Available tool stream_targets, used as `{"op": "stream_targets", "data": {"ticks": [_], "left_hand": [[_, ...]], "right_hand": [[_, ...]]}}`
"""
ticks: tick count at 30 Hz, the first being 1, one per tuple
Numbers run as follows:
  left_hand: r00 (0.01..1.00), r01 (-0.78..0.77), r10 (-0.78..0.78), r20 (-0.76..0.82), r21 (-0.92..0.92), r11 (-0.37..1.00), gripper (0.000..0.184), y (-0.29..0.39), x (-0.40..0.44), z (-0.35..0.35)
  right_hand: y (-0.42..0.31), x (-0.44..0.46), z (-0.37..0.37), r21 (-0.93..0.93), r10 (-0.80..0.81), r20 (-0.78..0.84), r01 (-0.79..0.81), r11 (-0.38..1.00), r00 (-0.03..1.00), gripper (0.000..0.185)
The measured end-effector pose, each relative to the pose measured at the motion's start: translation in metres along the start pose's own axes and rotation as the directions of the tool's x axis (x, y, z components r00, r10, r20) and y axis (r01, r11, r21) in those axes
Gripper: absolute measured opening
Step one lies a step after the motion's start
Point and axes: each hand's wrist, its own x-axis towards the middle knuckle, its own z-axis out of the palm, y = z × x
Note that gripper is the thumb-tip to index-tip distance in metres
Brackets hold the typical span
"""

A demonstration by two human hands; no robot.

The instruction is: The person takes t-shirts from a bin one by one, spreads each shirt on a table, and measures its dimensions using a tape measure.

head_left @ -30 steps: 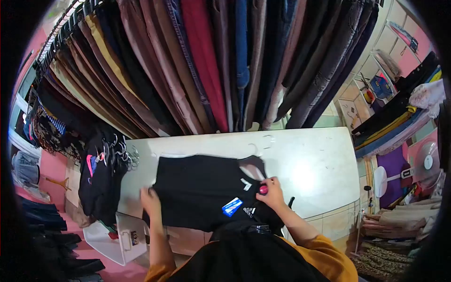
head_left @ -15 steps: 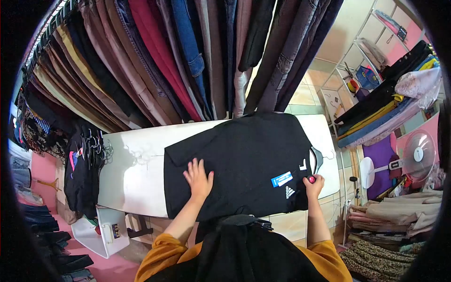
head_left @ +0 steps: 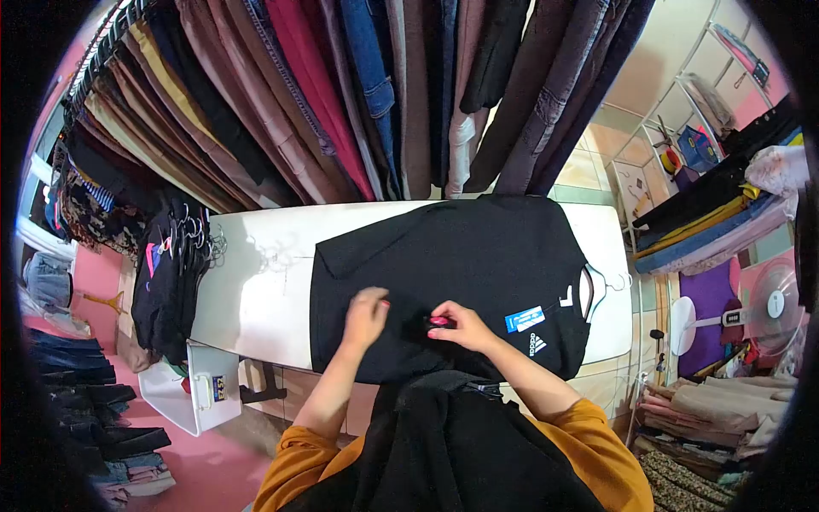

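Note:
A black Adidas top point(head_left: 461, 247) lies spread on the white table, its neck toward the right end. A hanger point(head_left: 601, 290) shows at the neck opening, with its hook on the tabletop. Near the white chest logo sits a blue-and-white tag point(head_left: 525, 319). My right hand point(head_left: 461, 328) is closed on a small red-and-black object over the middle of the top; its kind is not clear. To its left, my left hand point(head_left: 367, 317) hovers at or just above the cloth, fingers bent and slightly blurred.
Trousers and jeans point(head_left: 281, 102) hang on a rack behind the white table point(head_left: 256, 316). Black garments on hangers point(head_left: 171, 264) are at its left end, above a white bin point(head_left: 205, 388). A fan point(head_left: 772, 303) and folded clothes point(head_left: 717, 410) are on the right.
My right hand has moved left from the collar to the middle of the top, carrying the small object. My left hand has lifted from its flat spread and bent its fingers. The view has shifted slightly.

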Motion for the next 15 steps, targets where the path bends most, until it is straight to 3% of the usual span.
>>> {"op": "stream_targets", "data": {"ticks": [1,2,3,6,9,12,14,15], "left_hand": [[0.996,-0.023,0.044,0.072,-0.267,0.963,0.028,0.011,-0.004,0.011],[0.938,0.309,-0.147,0.314,-0.561,0.768,0.025,0.026,-0.007,0.016],[0.789,0.607,-0.213,0.576,-0.682,0.408,0.021,0.039,-0.011,0.016],[0.834,0.551,-0.258,0.487,-0.736,0.393,0.016,0.027,-0.022,0.025],[0.817,0.576,-0.276,0.507,-0.685,0.447,0.011,0.015,-0.023,0.032],[0.895,0.433,-0.41,0.176,-0.564,0.703,0.009,-0.008,-0.015,0.014],[0.9,0.338,-0.422,-0.111,-0.433,0.835,0.013,-0.044,-0.009,-0.018],[0.867,0.376,-0.443,-0.229,-0.283,0.882,0.017,-0.061,-0.008,-0.031]], "right_hand": [[-0.004,0.006,0.007,0.025,0.025,0.066,-0.027,0.999,0.998,0.036],[-0.003,0.01,0.011,0.029,0.023,0.076,-0.026,0.999,0.997,0.036],[-0.003,0.014,0.014,0.003,0.029,0.074,-0.029,1.0,0.997,0.036],[-0.003,0.016,0.018,-0.04,0.067,0.078,-0.064,0.997,0.995,0.036],[-0.001,0.011,0.018,-0.055,0.118,0.068,-0.114,0.992,0.991,0.033],[0.004,-0.003,-0.012,-0.09,0.101,-0.158,-0.116,0.989,0.982,0.033],[0.0,-0.021,-0.059,-0.059,0.131,-0.358,-0.163,0.985,0.925,0.027],[0.025,-0.03,-0.093,-0.106,0.044,-0.476,-0.106,0.989,0.878,0.027]]}}
